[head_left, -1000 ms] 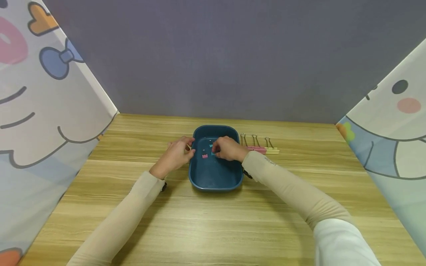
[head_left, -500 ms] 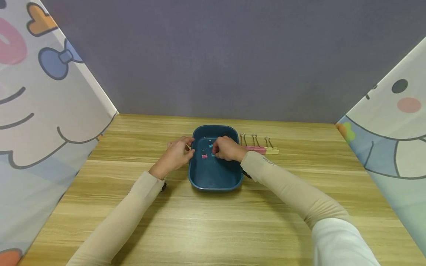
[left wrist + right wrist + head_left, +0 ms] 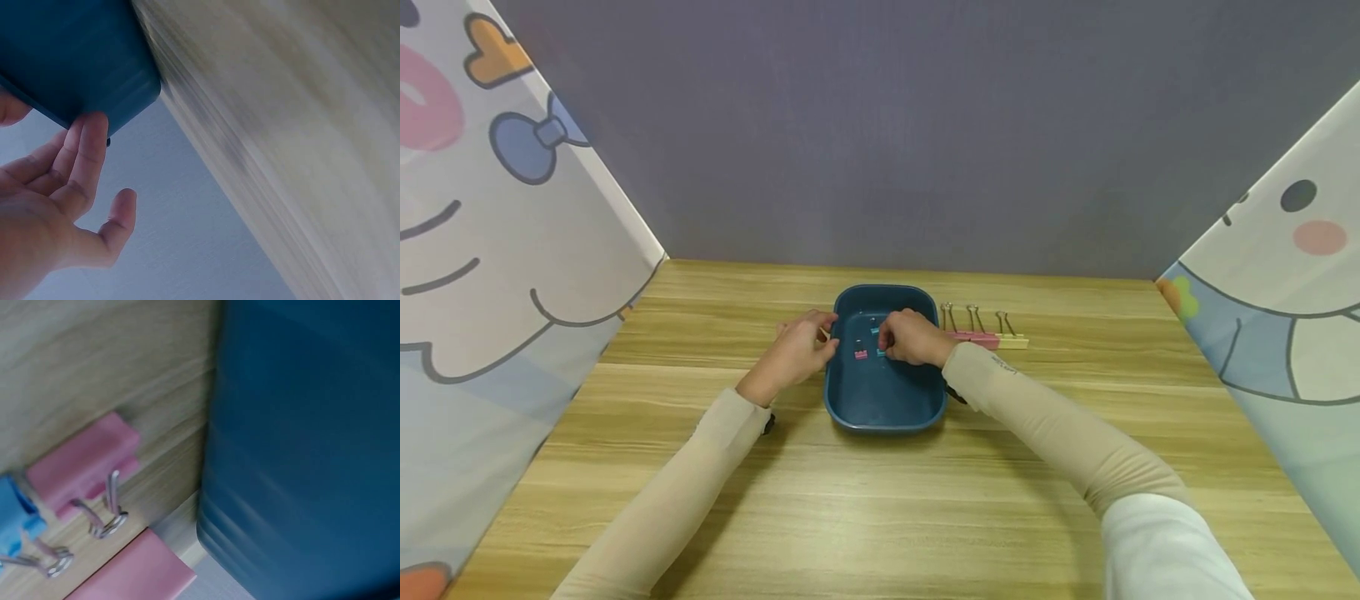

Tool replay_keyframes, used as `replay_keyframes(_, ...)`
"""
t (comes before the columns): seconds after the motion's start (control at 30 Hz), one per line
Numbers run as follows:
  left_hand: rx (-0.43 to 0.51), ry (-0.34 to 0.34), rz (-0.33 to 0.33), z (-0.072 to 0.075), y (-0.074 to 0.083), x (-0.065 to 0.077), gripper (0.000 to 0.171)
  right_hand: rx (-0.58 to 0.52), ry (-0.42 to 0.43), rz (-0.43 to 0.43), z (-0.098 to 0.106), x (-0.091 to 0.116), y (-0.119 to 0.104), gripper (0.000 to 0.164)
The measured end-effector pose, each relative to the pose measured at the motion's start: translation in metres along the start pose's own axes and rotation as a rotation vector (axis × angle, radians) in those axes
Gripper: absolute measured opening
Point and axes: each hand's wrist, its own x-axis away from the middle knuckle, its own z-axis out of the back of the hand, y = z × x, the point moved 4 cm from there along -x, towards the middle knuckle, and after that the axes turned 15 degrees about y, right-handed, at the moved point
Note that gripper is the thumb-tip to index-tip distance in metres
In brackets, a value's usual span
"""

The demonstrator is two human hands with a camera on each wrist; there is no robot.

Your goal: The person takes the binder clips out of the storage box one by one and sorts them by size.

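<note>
A dark blue tray (image 3: pixel 886 408) lies on the wooden table. My left hand (image 3: pixel 801 343) is at its left rim; in the left wrist view, fingertips (image 3: pixel 94 122) touch the outside wall near the rim, with the little finger held away. Inside the tray, my right hand (image 3: pixel 913 337) pinches a small blue binder clip (image 3: pixel 882 352), whose upper part the fingers cover. A second small blue binder clip (image 3: pixel 875 331) sits just behind it, and a small pink binder clip (image 3: pixel 861 354) to its left. The right wrist view shows no fingers.
Right of the tray, larger pink binder clips (image 3: pixel 983 340) and a yellow one (image 3: pixel 1013 342) stand in a row. The right wrist view adds a large blue binder clip (image 3: pixel 15 519) beside a pink clip (image 3: pixel 87 462). A grey panel (image 3: pixel 895 150) rises behind the table.
</note>
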Motion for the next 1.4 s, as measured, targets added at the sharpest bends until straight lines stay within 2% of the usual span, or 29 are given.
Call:
replay_keyframes(0.2,0.009,-0.004,0.003,-0.001,0.002,0.001,0.041,-0.04,0.007,-0.002,0.001,0.002,0.001,0.006)
replay_keyframes(0.33,0.017,-0.011,0.001,-0.002,0.003,0.001,0.042,-0.06,0.041,0.031,0.005,0.005,0.0,0.006)
replay_keyframes(0.63,-0.009,0.001,-0.007,-0.002,0.002,0.0,0.042,-0.14,0.159,0.06,0.028,0.022,-0.003,0.006)
replay_keyframes(0.93,-0.016,-0.01,0.002,-0.002,0.001,0.001,0.043,-0.183,0.205,0.103,0.042,0.037,0.0,0.009)
replay_keyframes(1.1,-0.021,-0.014,0.002,-0.002,0.002,0.001,0.043,-0.196,0.222,0.124,0.048,0.043,0.001,0.008)
replay_keyframes(1.4,-0.01,-0.004,0.0,0.0,0.003,0.002,0.043,-0.142,0.324,0.172,0.072,0.06,0.006,0.01)
